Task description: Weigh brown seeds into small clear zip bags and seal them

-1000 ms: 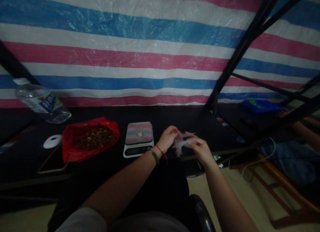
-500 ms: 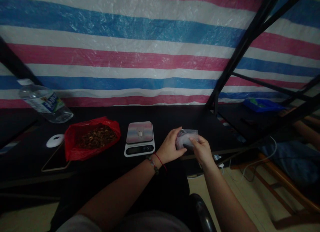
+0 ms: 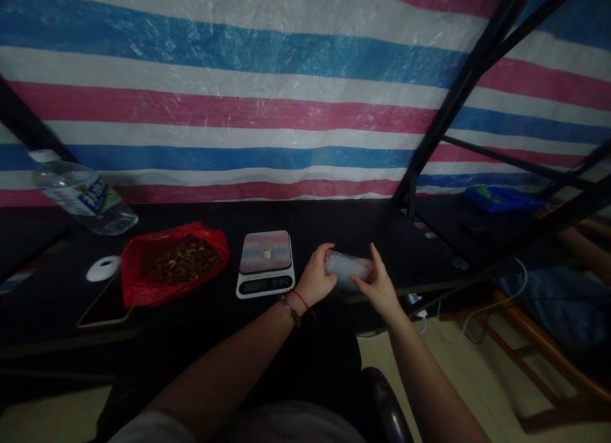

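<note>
A small clear plastic bag (image 3: 347, 266), whitish and slightly blurred, is held between my two hands near the table's front edge. My left hand (image 3: 319, 276) grips its left side, thumb in front and fingers behind. On the right side, my right hand (image 3: 379, 282) has its thumb on the bag's front and its index finger raised behind. Just left of my hands sits a white kitchen scale (image 3: 265, 265) with a small pale ring-like piece (image 3: 266, 254) on its plate. Further left an open red bag (image 3: 138, 274) holds many small brown dried pieces (image 3: 184, 261).
A large clear bottle (image 3: 86, 195) leans at the back left. A white computer mouse (image 3: 104, 268) and a dark phone (image 3: 102, 308) lie by the red bag. Black frame bars (image 3: 429, 137) rise at the right. Beyond are a blue tray (image 3: 506, 200) and another person's arm (image 3: 585, 249).
Both hands and the clear bag have shifted slightly left. My right hand's index finger has lifted and spread away from the thumb, and the bag is now turned more sideways.
</note>
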`<action>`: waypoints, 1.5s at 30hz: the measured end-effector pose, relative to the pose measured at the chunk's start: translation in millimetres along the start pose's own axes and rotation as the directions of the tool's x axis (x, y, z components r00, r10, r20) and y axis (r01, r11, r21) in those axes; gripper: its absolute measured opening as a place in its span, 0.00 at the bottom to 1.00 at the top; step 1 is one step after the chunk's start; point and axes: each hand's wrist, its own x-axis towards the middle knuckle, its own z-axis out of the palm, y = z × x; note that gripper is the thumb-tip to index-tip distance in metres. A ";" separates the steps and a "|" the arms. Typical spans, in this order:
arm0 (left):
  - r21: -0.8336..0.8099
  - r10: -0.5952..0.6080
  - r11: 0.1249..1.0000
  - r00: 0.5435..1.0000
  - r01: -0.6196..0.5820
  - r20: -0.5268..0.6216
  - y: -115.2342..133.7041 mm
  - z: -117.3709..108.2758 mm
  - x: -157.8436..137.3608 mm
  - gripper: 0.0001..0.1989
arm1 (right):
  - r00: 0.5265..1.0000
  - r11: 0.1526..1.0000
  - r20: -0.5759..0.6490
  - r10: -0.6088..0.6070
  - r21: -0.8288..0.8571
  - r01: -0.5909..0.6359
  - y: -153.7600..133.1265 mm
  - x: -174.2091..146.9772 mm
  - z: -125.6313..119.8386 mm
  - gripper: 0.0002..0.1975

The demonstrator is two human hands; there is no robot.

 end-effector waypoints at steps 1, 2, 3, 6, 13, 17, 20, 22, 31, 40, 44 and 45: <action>-0.008 -0.013 1.000 1.000 0.013 0.002 -1.4 1.3 -0.9 0.37 | 1.000 1.000 0.003 0.010 0.001 -0.010 0.3 -0.4 0.5 0.51; -0.012 -0.025 1.000 1.000 0.025 0.007 -2.5 2.3 -1.4 0.37 | 1.000 1.000 0.003 0.020 -0.008 -0.020 0.1 -0.6 0.9 0.50; -0.017 -0.034 0.999 0.999 0.034 0.007 -3.3 3.2 -1.7 0.37 | 1.000 0.999 0.002 0.028 -0.018 -0.028 -0.6 -0.5 1.3 0.48; -0.062 -0.034 0.997 0.999 0.033 -0.009 -4.5 4.8 -0.4 0.40 | 1.000 0.999 -0.006 0.027 -0.017 -0.027 -4.7 1.0 1.6 0.43; -0.202 -0.122 0.970 0.991 0.132 0.063 -11.5 9.0 2.9 0.49 | 0.999 1.000 0.030 0.013 -0.010 -0.012 -6.9 2.9 -3.0 0.46; -0.230 -0.194 0.953 0.980 0.200 0.050 -16.5 16.7 4.0 0.50 | 0.998 0.995 0.063 0.019 0.092 -0.025 -6.9 2.9 1.1 0.52; -0.239 -0.177 0.952 0.982 0.189 0.073 -17.9 21.1 5.0 0.48 | 0.997 0.998 0.077 -0.002 0.062 -0.002 -9.7 5.2 5.0 0.52; -0.235 -0.173 0.954 0.982 0.187 0.079 -18.7 22.1 5.2 0.47 | 0.997 1.000 0.071 -0.006 0.023 0.004 -11.6 7.0 5.2 0.52; -0.051 -0.215 0.975 0.977 0.215 0.008 -12.3 18.9 10.5 0.31 | 0.992 0.991 0.123 0.029 -0.136 -0.012 -17.3 8.8 -1.6 0.12; -0.106 0.070 0.992 0.994 -0.062 0.082 57.0 -56.5 -21.3 0.11 | 0.990 0.995 0.108 -0.089 -0.044 0.094 -94.6 0.3 13.0 0.09; 0.035 0.101 0.995 0.990 -0.098 -0.095 81.3 -95.5 -49.3 0.08 | 0.993 0.993 0.040 -0.113 0.036 0.111 -135.9 -4.1 46.8 0.15; 0.066 0.121 0.991 0.985 -0.113 -0.121 84.5 -103.8 -55.7 0.08 | 0.992 0.993 0.067 -0.107 0.061 0.103 -144.1 -5.0 56.6 0.18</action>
